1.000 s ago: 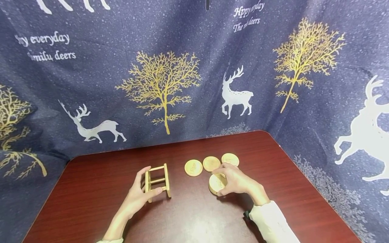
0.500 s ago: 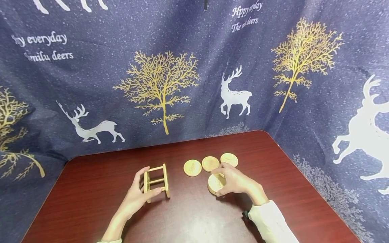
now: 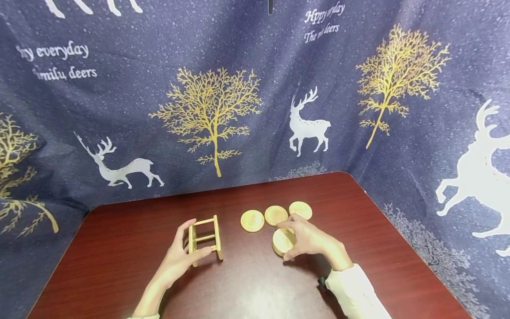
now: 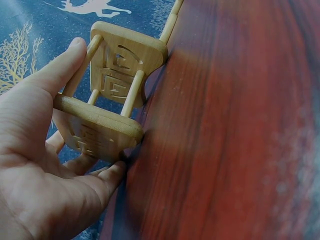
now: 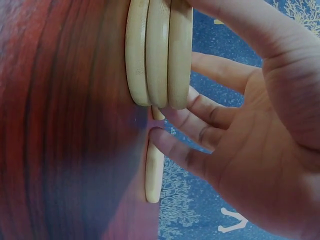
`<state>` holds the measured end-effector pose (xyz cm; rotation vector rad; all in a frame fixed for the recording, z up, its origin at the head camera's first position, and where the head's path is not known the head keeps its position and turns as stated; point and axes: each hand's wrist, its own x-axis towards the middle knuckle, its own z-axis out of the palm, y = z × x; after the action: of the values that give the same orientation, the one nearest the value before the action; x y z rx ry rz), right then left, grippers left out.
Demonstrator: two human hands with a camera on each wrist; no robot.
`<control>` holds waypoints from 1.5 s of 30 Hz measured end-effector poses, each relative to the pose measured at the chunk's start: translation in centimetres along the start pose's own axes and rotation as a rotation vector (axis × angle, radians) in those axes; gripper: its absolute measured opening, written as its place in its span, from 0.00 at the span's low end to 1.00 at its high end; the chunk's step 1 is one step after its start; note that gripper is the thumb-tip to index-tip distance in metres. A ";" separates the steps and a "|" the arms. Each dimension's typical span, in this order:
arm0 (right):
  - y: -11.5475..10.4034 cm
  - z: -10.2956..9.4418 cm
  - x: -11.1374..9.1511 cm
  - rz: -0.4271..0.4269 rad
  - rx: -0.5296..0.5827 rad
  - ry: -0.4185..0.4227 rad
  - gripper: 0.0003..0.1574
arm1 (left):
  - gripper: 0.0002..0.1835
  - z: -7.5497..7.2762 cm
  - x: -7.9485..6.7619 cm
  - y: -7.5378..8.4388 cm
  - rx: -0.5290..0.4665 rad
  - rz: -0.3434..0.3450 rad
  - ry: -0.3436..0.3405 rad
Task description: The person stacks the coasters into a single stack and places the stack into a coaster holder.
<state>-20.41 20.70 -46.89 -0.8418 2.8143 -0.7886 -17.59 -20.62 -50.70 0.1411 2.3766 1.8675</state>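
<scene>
Wooden rack [image 4: 100, 120], on the table [image 3: 239, 274]: we grip it in our left hand [image 3: 179, 258]. Disc stack [image 3: 283, 241], three high: held in our right hand [image 3: 310, 238]. Loose discs [image 3: 276, 215], three: flat beyond.

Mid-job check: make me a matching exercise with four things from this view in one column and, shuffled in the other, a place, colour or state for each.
Column one
1. Rack
2. Coaster stack
3. Three loose coasters
4. Cloth

Column two
A. Held by the right hand
B. Blue, behind the table
C. Held by the left hand
D. Flat on the table, in a row

Right pairs: 1-C, 2-A, 3-D, 4-B
</scene>
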 end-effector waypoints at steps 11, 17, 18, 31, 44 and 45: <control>-0.1 -0.1 -0.1 -0.001 -0.013 0.028 0.58 | 0.56 0.0 -0.1 0.0 0.008 0.002 -0.003; 0.0 -0.6 -0.4 -0.013 -0.002 0.049 0.57 | 0.56 0.1 -0.1 0.0 0.010 -0.002 -0.001; 0.0 -0.6 -0.4 -0.016 0.003 0.051 0.57 | 0.56 0.1 -0.1 0.0 0.010 -0.003 -0.001; 1.5 -1.9 -1.1 -0.012 0.084 0.104 0.57 | 0.56 0.1 -0.1 0.2 -0.006 0.009 -0.010; 2.6 -3.2 -1.7 0.005 0.101 0.149 0.54 | 0.56 0.0 -0.2 0.2 0.016 -0.001 -0.001; 2.6 -3.3 -1.8 0.006 0.101 0.152 0.54 | 0.56 0.0 -0.2 0.2 0.022 -0.002 0.001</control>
<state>-20.95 24.95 -45.47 -0.7897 2.8751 -1.0253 -17.41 -20.63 -50.51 0.1396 2.3975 1.8413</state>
